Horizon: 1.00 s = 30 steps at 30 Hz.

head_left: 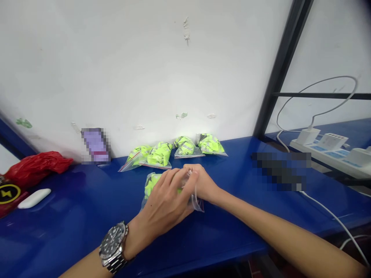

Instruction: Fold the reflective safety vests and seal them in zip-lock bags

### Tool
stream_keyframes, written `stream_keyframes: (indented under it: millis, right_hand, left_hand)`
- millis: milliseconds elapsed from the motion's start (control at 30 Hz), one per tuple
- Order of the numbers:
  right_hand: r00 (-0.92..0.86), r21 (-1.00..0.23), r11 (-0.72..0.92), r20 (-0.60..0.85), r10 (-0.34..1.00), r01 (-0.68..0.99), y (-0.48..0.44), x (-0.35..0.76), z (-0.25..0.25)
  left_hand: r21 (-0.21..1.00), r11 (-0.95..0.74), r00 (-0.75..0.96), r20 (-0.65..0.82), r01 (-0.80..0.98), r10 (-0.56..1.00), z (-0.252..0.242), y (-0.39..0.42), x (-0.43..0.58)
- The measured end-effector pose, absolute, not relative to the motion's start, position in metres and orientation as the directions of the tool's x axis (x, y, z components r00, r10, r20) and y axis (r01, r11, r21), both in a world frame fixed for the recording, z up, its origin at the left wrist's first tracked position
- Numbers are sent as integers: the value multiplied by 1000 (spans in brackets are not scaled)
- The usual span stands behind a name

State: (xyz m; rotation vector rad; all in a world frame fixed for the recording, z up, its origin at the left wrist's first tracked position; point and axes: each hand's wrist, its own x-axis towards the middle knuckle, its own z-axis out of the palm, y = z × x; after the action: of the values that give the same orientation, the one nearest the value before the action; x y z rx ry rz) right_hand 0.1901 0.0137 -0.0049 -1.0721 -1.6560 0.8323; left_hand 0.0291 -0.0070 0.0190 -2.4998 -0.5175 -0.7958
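Left hand [164, 202]: fingers pressed together, pinching the mouth of a clear zip bag [197, 204].
Right hand [203, 184]: pinching that same mouth, fingertips just beside the left ones.
Bag position: on the blue counter [228, 247], long axis roughly 9 to 3 o'clock; neon-yellow bundle [152, 184] inside, under the left hand, which lies nearer.
Beyond: four bagged bundles [171, 152] at 12 o'clock.

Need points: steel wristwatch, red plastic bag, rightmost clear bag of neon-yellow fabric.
Silver steel wristwatch [112, 241], head view, on the black dial.
Crumpled red plastic bag [37, 166], head view, on its middle.
Rightmost clear bag of neon-yellow fabric [211, 143], head view, on the fabric inside.
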Motion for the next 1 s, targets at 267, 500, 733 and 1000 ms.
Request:
stream_keyframes:
  millis: [267, 500, 733, 1000]
  right_hand:
    - [-405, -701, 644, 516, 755, 307, -12, 214, 57]
    - [-561, -321, 723, 469, 682, 612, -8, 229, 77]
    - [-560, -156, 732, 546, 624, 664, 2, 241, 101]
    - [-589, -98, 734, 530, 610, 672, 0, 248, 123]
  left_hand:
    - [84, -741, 422, 777, 667, 468, 47, 16, 13]
    - [304, -755, 532, 560, 581, 635, 79, 21, -2]
    - [423, -751, 727, 258, 507, 637, 136, 35, -34]
    - [218, -832, 727, 408, 510, 552, 140, 51, -42]
